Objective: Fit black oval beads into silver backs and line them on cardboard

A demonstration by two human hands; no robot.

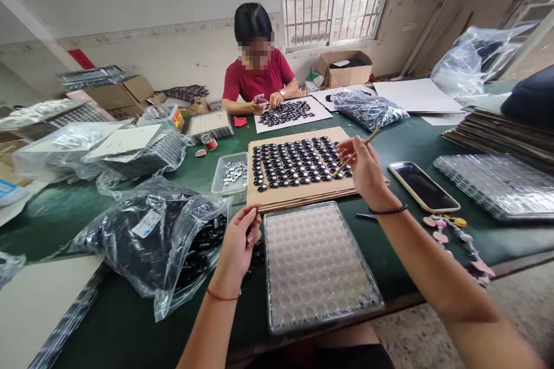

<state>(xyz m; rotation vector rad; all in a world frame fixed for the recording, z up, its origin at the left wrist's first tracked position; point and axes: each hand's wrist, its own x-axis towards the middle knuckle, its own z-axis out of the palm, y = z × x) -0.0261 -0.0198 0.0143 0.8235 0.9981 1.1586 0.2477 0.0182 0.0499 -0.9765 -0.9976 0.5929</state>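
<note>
My right hand (366, 170) pinches a thin wooden stick (373, 136), its lower tip slanting down over the rows of glossy black oval pieces (298, 161). Those pieces lie on a stack of brown cardboard sheets (277, 199). My left hand (243, 236) is closed near the cardboard's front left corner. Something dark shows between its fingers, too small to name. Between my forearms lies a clear plastic tray (320, 265) with rows of round hollows. A clear bag (151, 236) of black pieces lies open beside my left hand.
A shallow plastic box (231, 174) of small silvery pieces stands left of the cardboard. A phone (424, 186), a bead string (465, 239) and stacked clear trays (497, 184) lie right. Across the green table, a person in a red shirt (277, 72) handles black pieces on a white sheet (320, 118).
</note>
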